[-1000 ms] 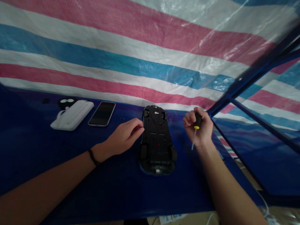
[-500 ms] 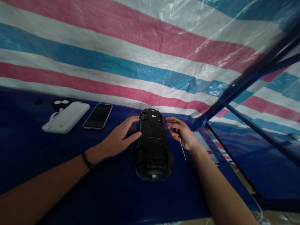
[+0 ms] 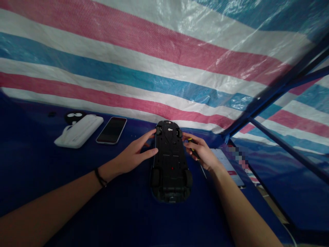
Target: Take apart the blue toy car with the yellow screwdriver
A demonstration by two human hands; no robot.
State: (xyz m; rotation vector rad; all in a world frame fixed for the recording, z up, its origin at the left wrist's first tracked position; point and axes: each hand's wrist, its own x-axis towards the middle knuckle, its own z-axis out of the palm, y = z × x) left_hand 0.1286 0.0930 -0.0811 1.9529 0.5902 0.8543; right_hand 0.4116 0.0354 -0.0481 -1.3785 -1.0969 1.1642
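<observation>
A toy car (image 3: 168, 161) lies upside down, its black underside and wheels facing up. Against its left side rest the fingertips and thumb of my left hand (image 3: 132, 152), spread apart and not wrapped round it. My right hand (image 3: 202, 151), at the car's right side, is closed on a screwdriver (image 3: 193, 150) with a black and yellow handle. The metal shaft points back toward me, away from the car. Fingertips of this hand reach the car's side near the far right wheel.
On the blue tabletop (image 3: 115, 216), a phone (image 3: 111, 130) and a white power bank (image 3: 79, 132) lie at the left, by a black item with cartoon eyes (image 3: 73, 116). A lit tablet-like screen (image 3: 228, 166) is partly behind my right arm. Striped sheeting (image 3: 144, 82) hangs behind.
The view has shifted slightly. My right hand has moved in closer to the car, its fingertips now at the car's side, with the screwdriver still held. My left hand stays at the left side.
</observation>
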